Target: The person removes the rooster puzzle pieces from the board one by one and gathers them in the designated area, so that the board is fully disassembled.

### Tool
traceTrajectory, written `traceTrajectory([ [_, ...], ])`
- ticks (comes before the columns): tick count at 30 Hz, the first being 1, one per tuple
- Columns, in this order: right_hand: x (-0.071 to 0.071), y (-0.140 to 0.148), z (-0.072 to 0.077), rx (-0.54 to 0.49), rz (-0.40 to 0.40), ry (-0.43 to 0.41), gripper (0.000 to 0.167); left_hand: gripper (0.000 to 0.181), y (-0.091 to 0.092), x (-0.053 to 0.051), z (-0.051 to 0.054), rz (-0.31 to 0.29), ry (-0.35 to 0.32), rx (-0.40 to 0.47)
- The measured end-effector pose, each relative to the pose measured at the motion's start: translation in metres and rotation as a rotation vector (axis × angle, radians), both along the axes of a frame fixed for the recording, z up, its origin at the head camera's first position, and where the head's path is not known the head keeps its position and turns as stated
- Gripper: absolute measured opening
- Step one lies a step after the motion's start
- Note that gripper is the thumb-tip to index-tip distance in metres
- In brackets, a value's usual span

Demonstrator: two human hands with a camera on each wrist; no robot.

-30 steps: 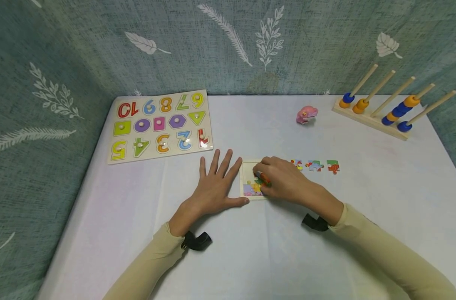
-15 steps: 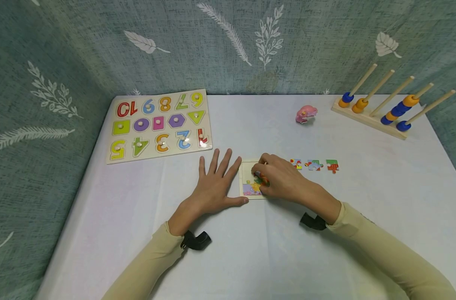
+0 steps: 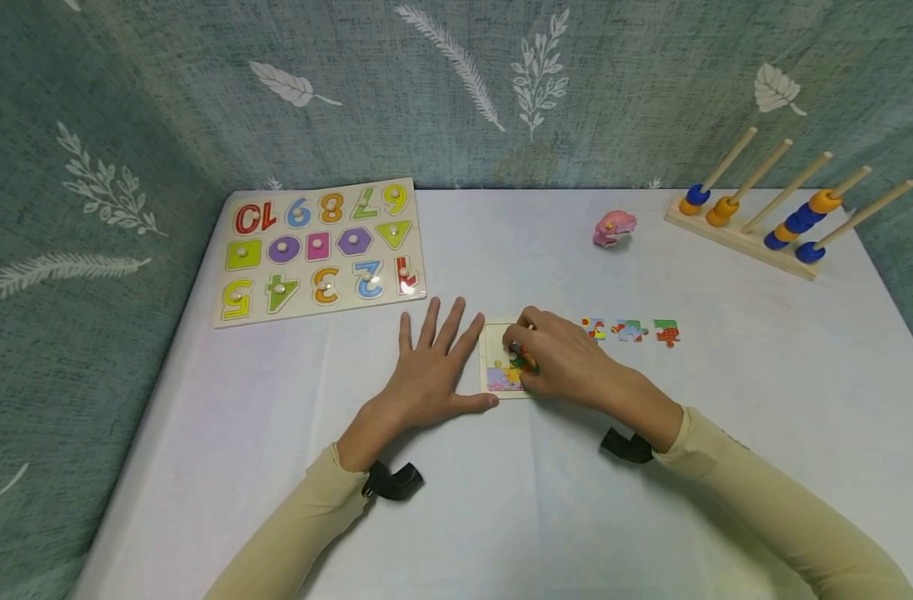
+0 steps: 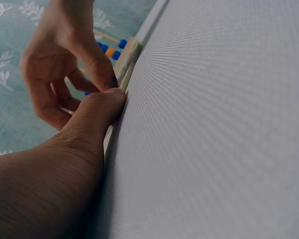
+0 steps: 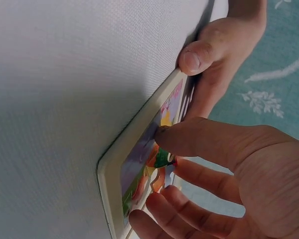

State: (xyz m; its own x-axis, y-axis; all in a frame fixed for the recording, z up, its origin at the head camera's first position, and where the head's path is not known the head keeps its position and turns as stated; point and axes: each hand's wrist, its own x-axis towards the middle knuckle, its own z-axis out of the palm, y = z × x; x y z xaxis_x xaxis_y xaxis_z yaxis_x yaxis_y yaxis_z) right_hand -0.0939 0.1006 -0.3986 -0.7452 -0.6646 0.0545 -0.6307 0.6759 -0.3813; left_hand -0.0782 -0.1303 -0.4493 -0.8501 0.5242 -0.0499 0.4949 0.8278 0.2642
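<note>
Wooden puzzle frame (image 3: 496, 343) on bench (image 3: 456, 517), left hand (image 3: 432, 373) flat, fingers spread, thumb at frame corner, right hand (image 3: 569, 357) pinching one puzzle piece (image 5: 162, 158), three loose pieces (image 3: 629, 332) nearby.

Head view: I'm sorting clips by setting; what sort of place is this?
Probably a play or learning spot, judging by the number board, the peg abacus and the jigsaw tray.

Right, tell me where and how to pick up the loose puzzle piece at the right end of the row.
I'd pinch the end piece by its far edge and near, tabbed side, from above: it lies flat on the table, and the neighbouring piece points a knob at this one's left side, probably leaving little finger room there.
</note>
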Motion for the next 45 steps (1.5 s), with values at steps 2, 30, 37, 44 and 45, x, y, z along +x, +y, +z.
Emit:
traceTrajectory([
  [2,0.000,0.000,0.000,0.001,0.001,0.005,0.032,0.111,0.000,0.000,0.000,0.001,-0.002,0.002],
  [30,0.000,0.004,-0.001,-0.074,0.078,0.067,0.032,0.112,0.000,0.000,-0.001,0.001,0.006,-0.006],
  [37,0.003,0.010,0.003,-0.051,0.086,0.086,0.033,0.112,0.000,-0.001,-0.001,0.003,0.001,-0.004],
  [44,0.008,0.021,0.003,-0.060,0.078,0.121,0.032,0.111,0.000,-0.001,-0.002,0.003,0.008,-0.003],
  [45,0.009,0.022,0.003,-0.061,0.076,0.127,0.032,0.111,0.000,-0.001,-0.002,0.003,0.009,-0.004],
])
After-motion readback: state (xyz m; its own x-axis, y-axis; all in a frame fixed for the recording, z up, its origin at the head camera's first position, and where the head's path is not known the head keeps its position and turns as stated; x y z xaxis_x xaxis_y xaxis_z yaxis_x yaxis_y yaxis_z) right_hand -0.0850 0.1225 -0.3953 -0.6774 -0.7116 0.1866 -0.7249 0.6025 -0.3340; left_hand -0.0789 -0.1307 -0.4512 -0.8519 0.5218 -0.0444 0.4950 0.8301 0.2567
